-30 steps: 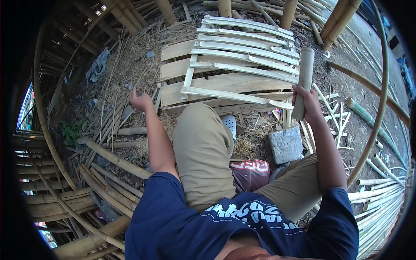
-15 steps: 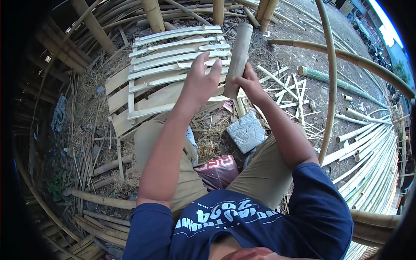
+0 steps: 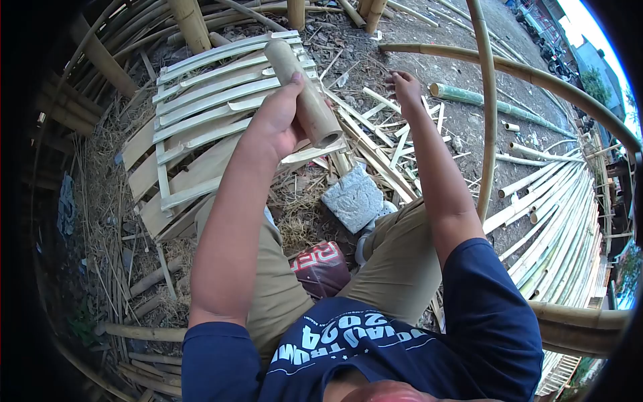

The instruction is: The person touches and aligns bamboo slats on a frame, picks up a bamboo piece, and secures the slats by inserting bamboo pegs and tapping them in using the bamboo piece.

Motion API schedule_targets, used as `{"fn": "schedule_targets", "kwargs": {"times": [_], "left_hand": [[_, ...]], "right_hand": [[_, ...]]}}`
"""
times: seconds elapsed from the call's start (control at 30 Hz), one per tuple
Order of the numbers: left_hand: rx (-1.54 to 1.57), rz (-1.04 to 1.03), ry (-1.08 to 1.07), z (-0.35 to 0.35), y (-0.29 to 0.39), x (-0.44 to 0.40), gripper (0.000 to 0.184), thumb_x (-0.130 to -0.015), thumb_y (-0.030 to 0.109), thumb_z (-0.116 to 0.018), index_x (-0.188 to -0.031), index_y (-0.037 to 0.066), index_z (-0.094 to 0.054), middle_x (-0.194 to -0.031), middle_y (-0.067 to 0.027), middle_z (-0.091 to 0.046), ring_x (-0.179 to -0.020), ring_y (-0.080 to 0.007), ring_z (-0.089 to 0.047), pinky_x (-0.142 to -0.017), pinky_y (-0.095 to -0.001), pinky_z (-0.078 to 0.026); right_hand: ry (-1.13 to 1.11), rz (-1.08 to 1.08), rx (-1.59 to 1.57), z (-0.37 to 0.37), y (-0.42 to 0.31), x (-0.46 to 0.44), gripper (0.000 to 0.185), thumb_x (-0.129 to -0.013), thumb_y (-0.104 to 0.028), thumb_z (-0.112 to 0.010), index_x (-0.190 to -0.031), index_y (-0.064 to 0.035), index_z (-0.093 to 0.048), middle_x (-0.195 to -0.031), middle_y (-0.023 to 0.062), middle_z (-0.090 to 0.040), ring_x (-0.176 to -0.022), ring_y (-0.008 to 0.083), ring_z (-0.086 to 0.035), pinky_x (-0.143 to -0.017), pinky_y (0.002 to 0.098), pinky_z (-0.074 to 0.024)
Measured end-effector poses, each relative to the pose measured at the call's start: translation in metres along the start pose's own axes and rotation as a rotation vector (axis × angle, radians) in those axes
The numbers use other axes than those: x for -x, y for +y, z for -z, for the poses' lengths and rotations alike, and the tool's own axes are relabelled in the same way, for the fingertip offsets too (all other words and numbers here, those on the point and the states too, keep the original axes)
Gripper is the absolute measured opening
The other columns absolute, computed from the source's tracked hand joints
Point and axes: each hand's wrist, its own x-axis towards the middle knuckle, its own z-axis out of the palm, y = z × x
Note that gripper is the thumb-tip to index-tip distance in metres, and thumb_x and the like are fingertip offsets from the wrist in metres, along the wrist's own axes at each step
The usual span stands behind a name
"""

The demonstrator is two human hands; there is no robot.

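My left hand (image 3: 281,119) is wrapped round a thick bamboo tube (image 3: 303,94), whose hollow end points down toward me. The tube is tilted over the right side of a slatted bamboo frame (image 3: 194,144), which lies on wider wooden boards (image 3: 144,181). Off to the right, my right hand (image 3: 406,90) is raised above the ground with its fingers partly spread and holds nothing visible. Below the tube, a grey stone block (image 3: 353,199) rests between my legs.
Split bamboo strips (image 3: 395,134) lie scattered beyond the block. A green bamboo pole (image 3: 462,95) and a bundle of long strips (image 3: 562,228) are on the right. A curved bamboo pole (image 3: 487,107) crosses close by, and upright posts (image 3: 189,27) stand at the back.
The bamboo tube has passed from my right hand to my left hand. My right hand has let go and moved away to the right. The view has turned to the right.
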Motion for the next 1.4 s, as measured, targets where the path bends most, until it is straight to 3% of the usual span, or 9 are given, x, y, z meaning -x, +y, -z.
{"fn": "schedule_targets", "kwargs": {"times": [0.17,0.27,0.33,0.4,0.5,0.7,0.9,1.2,1.4], "left_hand": [[-0.018,0.004,0.09,0.012,-0.003,-0.027,0.053,-0.109,0.036,-0.053,-0.144,-0.001,-0.038,-0.131,-0.0208,-0.058,-0.117,-0.034,-0.063,-0.102,-0.0564,-0.053],[-0.027,0.003,0.106,0.009,0.002,-0.027,0.054,-0.109,0.036,-0.053,-0.145,-0.001,-0.038,-0.13,-0.0209,-0.058,-0.117,-0.034,-0.063,-0.103,-0.0562,-0.052],[-0.009,-0.003,0.081,0.007,0.005,-0.026,0.054,-0.109,0.036,-0.052,-0.145,-0.002,-0.039,-0.13,-0.0207,-0.059,-0.117,-0.034,-0.063,-0.103,-0.0554,-0.052],[0.003,-0.006,0.043,0.008,0.006,-0.029,0.054,-0.11,0.036,-0.052,-0.145,-0.002,-0.039,-0.13,-0.0202,-0.059,-0.118,-0.0341,-0.063,-0.103,-0.0546,-0.052],[-0.027,-0.022,0.023,0.0,0.012,-0.03,0.054,-0.11,0.036,-0.051,-0.145,-0.003,-0.039,-0.13,-0.0193,-0.059,-0.118,-0.0336,-0.063,-0.105,-0.0527,-0.051],[-0.031,0.016,0.024,-0.007,0.012,-0.046,0.051,-0.11,0.034,-0.051,-0.143,-0.004,-0.041,-0.128,-0.0193,-0.059,-0.115,-0.0314,-0.063,-0.104,-0.0492,-0.05],[-0.076,0.01,0.004,-0.001,0.011,-0.052,0.052,-0.109,0.034,-0.054,-0.143,-0.003,-0.042,-0.127,-0.0188,-0.059,-0.115,-0.031,-0.063,-0.104,-0.0489,-0.051],[-0.068,0.015,-0.001,0.005,0.011,-0.052,0.057,-0.108,0.035,-0.057,-0.147,-0.002,-0.036,-0.13,-0.0201,-0.057,-0.118,-0.0327,-0.062,-0.105,-0.0497,-0.05],[-0.09,0.016,-0.039,0.009,0.011,-0.051,0.055,-0.108,0.034,-0.058,-0.144,-0.002,-0.037,-0.123,-0.0174,-0.056,-0.117,-0.031,-0.061,-0.104,-0.0488,-0.05]], "right_hand": [[0.07,-0.575,0.539,0.033,0.181,-0.008,0.021,-0.09,-0.017,-0.06,-0.099,0.0,-0.068,-0.084,0.0144,-0.067,-0.063,0.0313,-0.065,-0.056,0.0493,-0.0575],[-0.435,-0.358,1.34,0.039,0.258,0.017,0.036,-0.078,-0.024,-0.067,-0.098,0.0054,-0.075,-0.106,0.0255,-0.074,-0.097,0.0328,-0.074,-0.082,0.0408,-0.0592],[-0.239,-0.469,1.238,0.044,0.332,0.03,0.042,-0.08,-0.026,-0.067,-0.109,0.0045,-0.074,-0.118,0.0242,-0.073,-0.111,0.0366,-0.071,-0.097,0.0418,-0.0567],[-0.181,-0.513,1.305,0.045,0.339,0.062,0.066,-0.086,-0.023,-0.067,-0.146,-0.0008,-0.05,-0.141,0.0221,-0.062,-0.132,0.039,-0.058,-0.111,0.0455,-0.0485],[-0.118,-0.51,1.222,0.05,0.316,0.111,0.061,-0.093,-0.021,-0.067,-0.149,-0.0062,-0.045,-0.151,0.0141,-0.052,-0.146,0.0342,-0.042,-0.112,0.0547,-0.0446],[0.047,-0.314,1.415,0.052,0.335,0.101,0.02,-0.096,-0.014,-0.058,-0.103,-0.0163,-0.077,-0.092,0.0039,-0.077,-0.1,0.024,-0.072,-0.099,0.0559,-0.043],[0.224,0.038,1.473,0.042,0.346,0.115,0.016,-0.093,-0.01,-0.057,-0.097,-0.0148,-0.073,-0.089,0.0062,-0.077,-0.088,0.0253,-0.073,-0.101,0.0543,-0.0399],[0.287,0.043,0.989,0.037,0.365,0.109,0.029,-0.082,0.004,-0.058,-0.105,-0.011,-0.067,-0.091,0.0164,-0.069,-0.095,0.0416,-0.066,-0.081,0.0508,-0.0507],[0.594,-0.015,1.131,0.037,0.339,0.105,0.023,-0.08,-0.017,-0.078,-0.101,-0.0079,-0.073,-0.099,0.0165,-0.068,-0.095,0.0372,-0.064,-0.085,0.0474,-0.0523]]}}
